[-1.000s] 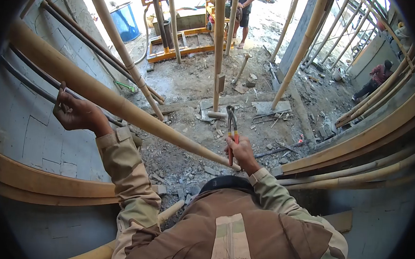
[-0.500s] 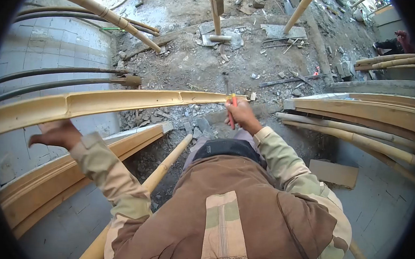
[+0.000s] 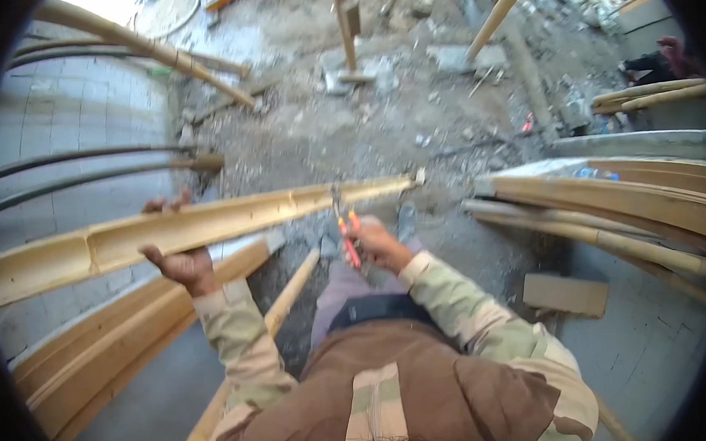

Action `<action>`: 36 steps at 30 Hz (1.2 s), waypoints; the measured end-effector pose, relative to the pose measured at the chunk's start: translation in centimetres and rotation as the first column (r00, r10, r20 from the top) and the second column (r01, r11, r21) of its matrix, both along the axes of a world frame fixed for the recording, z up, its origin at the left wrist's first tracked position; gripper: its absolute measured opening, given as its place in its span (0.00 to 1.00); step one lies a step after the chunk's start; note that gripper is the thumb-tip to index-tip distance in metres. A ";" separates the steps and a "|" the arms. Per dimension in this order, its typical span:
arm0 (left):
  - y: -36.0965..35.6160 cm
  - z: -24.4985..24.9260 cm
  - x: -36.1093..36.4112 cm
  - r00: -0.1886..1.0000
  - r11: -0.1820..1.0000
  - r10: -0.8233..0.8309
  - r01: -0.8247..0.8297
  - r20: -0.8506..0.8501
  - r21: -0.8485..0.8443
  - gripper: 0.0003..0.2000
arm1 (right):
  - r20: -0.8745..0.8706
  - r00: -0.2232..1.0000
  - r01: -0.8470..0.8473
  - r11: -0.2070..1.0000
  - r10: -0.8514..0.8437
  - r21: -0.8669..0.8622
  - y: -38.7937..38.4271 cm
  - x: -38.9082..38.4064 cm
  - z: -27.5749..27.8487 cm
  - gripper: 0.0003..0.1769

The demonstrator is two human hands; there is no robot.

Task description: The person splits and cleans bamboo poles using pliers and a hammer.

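A long split bamboo pole [image 3: 209, 222], its hollow side with node ridges facing up, slants from the left edge to the middle. My left hand [image 3: 184, 267] cradles it from below, with the fingertips showing past the far edge and the thumb on the near side. In my right hand [image 3: 376, 244] is a pair of pliers [image 3: 348, 247] with red and yellow handles. The jaws overlap the bamboo in this view, towards its far end.
Wooden boards [image 3: 148, 321] lie along the near left, and more timber [image 3: 610, 190] with bamboo poles [image 3: 592, 231] is at the right. Upright bamboo props [image 3: 343, 28] stand on the rubble-strewn ground [image 3: 294, 129]. Another person's hand [image 3: 670, 50] shows at upper right.
My left hand has moved right along the bamboo, its fingers now around it. My right hand has come down and left with the pliers, their jaws now over the bamboo.
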State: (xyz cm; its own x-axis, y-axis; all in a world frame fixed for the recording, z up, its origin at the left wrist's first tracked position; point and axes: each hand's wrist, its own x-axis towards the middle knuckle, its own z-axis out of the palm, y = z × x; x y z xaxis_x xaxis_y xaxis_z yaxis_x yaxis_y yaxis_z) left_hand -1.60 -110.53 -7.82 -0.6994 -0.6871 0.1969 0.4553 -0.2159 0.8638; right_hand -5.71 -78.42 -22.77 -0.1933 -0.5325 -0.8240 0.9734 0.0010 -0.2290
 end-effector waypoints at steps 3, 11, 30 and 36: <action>0.0 -1.3 -0.3 0.992 0.990 0.121 -0.122 -0.023 -0.074 0.42 | -0.109 0.994 0.017 0.998 -0.010 0.065 0.0 0.3 0.4 0.11; -2.1 -1.2 0.8 1.000 0.978 0.031 -0.031 -0.005 -0.204 0.53 | -0.058 0.982 0.190 0.961 -0.182 0.202 0.9 1.2 -1.0 0.06; 0.1 1.6 0.3 0.998 0.993 0.043 -0.038 0.047 -0.108 0.50 | -0.059 0.807 0.586 0.782 -0.588 0.212 -7.1 4.3 2.3 0.07; -3.0 -0.6 -0.5 0.984 0.982 -0.169 0.164 -0.053 -0.095 0.41 | 0.040 0.839 0.532 0.834 -0.542 0.144 -6.5 4.8 3.9 0.06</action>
